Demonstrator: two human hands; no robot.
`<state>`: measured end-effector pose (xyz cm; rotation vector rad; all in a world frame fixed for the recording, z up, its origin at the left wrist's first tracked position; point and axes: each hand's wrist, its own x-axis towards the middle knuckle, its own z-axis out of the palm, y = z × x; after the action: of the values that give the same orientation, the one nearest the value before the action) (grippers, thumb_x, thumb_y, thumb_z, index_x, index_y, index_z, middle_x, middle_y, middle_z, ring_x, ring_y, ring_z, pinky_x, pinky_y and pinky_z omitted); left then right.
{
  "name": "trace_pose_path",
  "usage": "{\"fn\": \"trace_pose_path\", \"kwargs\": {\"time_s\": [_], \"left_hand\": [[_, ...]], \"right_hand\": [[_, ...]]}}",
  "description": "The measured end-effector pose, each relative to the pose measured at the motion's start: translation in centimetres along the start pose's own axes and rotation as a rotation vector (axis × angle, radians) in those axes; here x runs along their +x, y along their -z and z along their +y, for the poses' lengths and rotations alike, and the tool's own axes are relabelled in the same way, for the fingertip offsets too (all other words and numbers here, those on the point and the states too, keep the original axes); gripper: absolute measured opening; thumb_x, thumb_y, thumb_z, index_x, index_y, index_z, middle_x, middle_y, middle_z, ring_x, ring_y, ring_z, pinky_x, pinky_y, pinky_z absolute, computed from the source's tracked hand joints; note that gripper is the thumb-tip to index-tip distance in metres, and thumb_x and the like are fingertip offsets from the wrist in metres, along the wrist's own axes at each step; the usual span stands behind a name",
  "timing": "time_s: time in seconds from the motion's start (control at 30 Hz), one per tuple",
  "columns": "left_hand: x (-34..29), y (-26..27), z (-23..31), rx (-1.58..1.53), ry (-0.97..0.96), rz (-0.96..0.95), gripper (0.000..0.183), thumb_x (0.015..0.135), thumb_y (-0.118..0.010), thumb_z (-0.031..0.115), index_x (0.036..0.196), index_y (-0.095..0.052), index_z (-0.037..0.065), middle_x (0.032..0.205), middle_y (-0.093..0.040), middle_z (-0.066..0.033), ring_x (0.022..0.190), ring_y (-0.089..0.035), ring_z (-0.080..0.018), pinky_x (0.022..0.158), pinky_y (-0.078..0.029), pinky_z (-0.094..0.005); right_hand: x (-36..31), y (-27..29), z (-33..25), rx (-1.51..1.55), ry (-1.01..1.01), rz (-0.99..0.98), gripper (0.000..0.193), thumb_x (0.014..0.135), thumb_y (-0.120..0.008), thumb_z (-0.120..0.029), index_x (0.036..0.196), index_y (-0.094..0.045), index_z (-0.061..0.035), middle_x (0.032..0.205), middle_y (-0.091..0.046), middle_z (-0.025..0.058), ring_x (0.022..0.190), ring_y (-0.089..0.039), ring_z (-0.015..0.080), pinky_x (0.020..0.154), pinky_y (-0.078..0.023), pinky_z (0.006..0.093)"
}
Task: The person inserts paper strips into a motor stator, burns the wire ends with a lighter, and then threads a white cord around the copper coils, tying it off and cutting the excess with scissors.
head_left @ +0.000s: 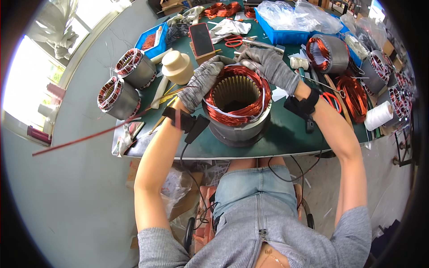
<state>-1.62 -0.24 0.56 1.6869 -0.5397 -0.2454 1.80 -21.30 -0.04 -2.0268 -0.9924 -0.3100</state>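
Note:
A grey motor stator (239, 134) stands upright near the table's front edge. Around its top runs a ring of copper winding (232, 117) with white strips of insulation, and slots line the dark bore. My left hand (203, 85), in a grey knit glove, is closed on the winding's far left rim. On the far right rim my right hand (270, 67), gloved alike, is closed too. Both sets of fingertips are partly hidden behind the coil. A long reddish wire lead (89, 139) sticks out to the left past my left wrist, over the table edge.
Two wound stators (118, 100) stand at left, with more at right. Beside my left hand is a cream stepped block (176, 67). Farther back lie a phone (202, 39), red-handled scissors (233, 41) and blue bins (281, 33). A white thread spool (379, 116) and copper coils (353, 98) sit right.

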Motion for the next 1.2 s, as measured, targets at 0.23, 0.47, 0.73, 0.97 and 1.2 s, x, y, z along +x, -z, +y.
{"fn": "trace_pose_path", "kwargs": {"time_s": [0.23, 0.47, 0.73, 0.97, 1.2], "left_hand": [[-0.2, -0.2, -0.7, -0.153, 0.013, -0.017, 0.033, 0.088, -0.041, 0.022, 0.111, -0.051, 0.000, 0.104, -0.056, -0.0067, 0.096, -0.053, -0.0128, 0.088, -0.041, -0.0268], [-0.1, -0.2, -0.8, -0.144, 0.021, 0.051, 0.029, 0.087, -0.037, 0.017, 0.103, -0.054, 0.000, 0.094, -0.058, -0.0060, 0.086, -0.055, -0.0121, 0.080, -0.043, -0.0244], [-0.4, -0.4, -0.2, -0.132, 0.009, 0.048, 0.029, 0.088, -0.038, 0.019, 0.103, -0.054, 0.000, 0.096, -0.058, -0.0068, 0.087, -0.055, -0.0118, 0.081, -0.043, -0.0249], [0.0, 0.1, -0.5, -0.049, 0.005, 0.001, 0.030, 0.087, -0.044, 0.022, 0.108, -0.053, 0.002, 0.100, -0.056, -0.0049, 0.094, -0.053, -0.0118, 0.086, -0.041, -0.0251], [0.0, 0.2, -0.5, -0.141, 0.010, 0.031, 0.028, 0.088, -0.044, 0.021, 0.107, -0.053, 0.002, 0.100, -0.056, -0.0049, 0.093, -0.053, -0.0116, 0.085, -0.042, -0.0247]], "right_hand": [[-0.7, 0.5, 0.1, -0.154, -0.018, -0.057, 0.015, 0.081, -0.057, -0.018, 0.091, -0.059, -0.0058, 0.076, -0.060, 0.0102, 0.073, -0.059, 0.0232, 0.069, -0.046, 0.0321], [1.4, 1.0, -0.2, -0.140, 0.063, -0.230, 0.016, 0.084, -0.054, -0.017, 0.091, -0.058, -0.0030, 0.083, -0.058, 0.0083, 0.079, -0.057, 0.0208, 0.073, -0.045, 0.0308], [1.0, 0.6, 0.2, -0.206, 0.121, -0.138, 0.020, 0.083, -0.052, -0.022, 0.095, -0.056, -0.0061, 0.081, -0.060, 0.0115, 0.079, -0.059, 0.0279, 0.072, -0.046, 0.0355], [0.5, -0.4, 1.8, -0.153, 0.248, -0.040, 0.014, 0.085, -0.048, -0.022, 0.089, -0.052, -0.0084, 0.075, -0.057, 0.0113, 0.070, -0.057, 0.0300, 0.066, -0.045, 0.0377], [2.1, -0.3, 1.4, -0.342, 0.339, -0.029, 0.010, 0.082, -0.051, -0.017, 0.088, -0.054, -0.0105, 0.071, -0.058, 0.0112, 0.066, -0.059, 0.0291, 0.059, -0.045, 0.0381]]}}
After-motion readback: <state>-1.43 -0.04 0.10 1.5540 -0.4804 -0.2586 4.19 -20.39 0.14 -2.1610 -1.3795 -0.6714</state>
